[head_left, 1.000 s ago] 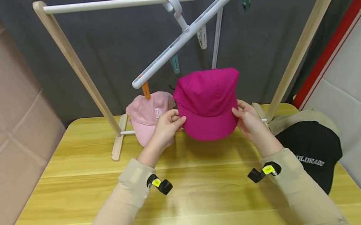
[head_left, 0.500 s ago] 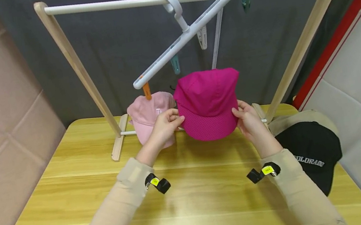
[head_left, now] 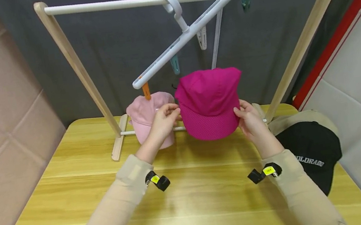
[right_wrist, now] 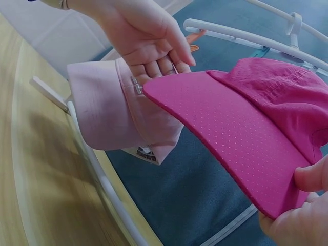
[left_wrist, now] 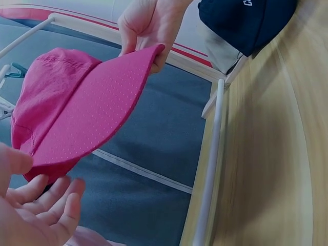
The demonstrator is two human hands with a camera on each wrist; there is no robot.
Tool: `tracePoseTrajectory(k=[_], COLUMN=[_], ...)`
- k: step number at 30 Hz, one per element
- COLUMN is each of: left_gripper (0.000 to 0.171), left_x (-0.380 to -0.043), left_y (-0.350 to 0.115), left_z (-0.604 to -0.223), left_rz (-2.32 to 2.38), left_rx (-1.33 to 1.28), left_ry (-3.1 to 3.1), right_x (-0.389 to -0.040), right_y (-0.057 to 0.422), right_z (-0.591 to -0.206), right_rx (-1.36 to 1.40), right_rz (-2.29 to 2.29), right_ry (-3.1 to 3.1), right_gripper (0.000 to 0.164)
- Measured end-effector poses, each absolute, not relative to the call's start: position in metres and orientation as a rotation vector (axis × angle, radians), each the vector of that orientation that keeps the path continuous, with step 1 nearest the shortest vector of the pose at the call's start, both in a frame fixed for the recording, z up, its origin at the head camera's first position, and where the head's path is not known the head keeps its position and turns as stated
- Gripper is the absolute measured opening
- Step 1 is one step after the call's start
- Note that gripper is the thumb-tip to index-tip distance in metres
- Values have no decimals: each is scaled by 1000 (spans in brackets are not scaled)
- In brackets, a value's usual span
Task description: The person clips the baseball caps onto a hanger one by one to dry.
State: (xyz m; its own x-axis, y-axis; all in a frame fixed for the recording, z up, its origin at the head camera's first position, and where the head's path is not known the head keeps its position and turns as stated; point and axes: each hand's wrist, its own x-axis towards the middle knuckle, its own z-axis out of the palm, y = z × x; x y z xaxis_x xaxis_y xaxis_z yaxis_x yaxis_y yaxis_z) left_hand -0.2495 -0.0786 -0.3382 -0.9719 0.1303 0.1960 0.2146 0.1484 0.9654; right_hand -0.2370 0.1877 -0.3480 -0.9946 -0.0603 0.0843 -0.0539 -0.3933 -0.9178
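Observation:
A magenta cap (head_left: 211, 98) with a dotted brim is held up below the hanger, brim toward me. My right hand (head_left: 249, 119) pinches the right edge of the brim between thumb and fingers, clearly seen in the right wrist view. My left hand (head_left: 165, 121) is at the brim's left edge with thumb and fingers spread apart; whether it touches the cap I cannot tell. Behind that hand a pale pink cap (head_left: 142, 130) hangs from an orange clip (head_left: 146, 90) at the hanger's near end. The white hanger (head_left: 162, 61) hangs slanted from the rack's bar (head_left: 108, 5).
Teal (head_left: 175, 65), white (head_left: 202, 39) and dark green (head_left: 245, 3) clips hang along the hanger. A black cap (head_left: 308, 148) lies over a beige cap (head_left: 319, 117) at the table's right. The rack's wooden posts (head_left: 77, 67) stand on the wooden table (head_left: 196, 215).
My left hand has loosened from the brim, its thumb parting from the fingers and rising slightly. The magenta cap has shifted a little to the right. My right hand keeps its pinch.

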Motion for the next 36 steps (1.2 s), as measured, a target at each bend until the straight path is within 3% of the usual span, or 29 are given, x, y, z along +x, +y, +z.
tracePoseTrajectory(k=[36], left_gripper=[39], left_x=[-270], left_y=[-69], left_z=[-295], left_rz=[-2082], left_rx=[-161], left_ry=[-2003], right_x=[-230], right_y=[192], right_z=[-350], right_rx=[-166], right_rz=[-2617], right_ry=[1713], right_gripper=[24])
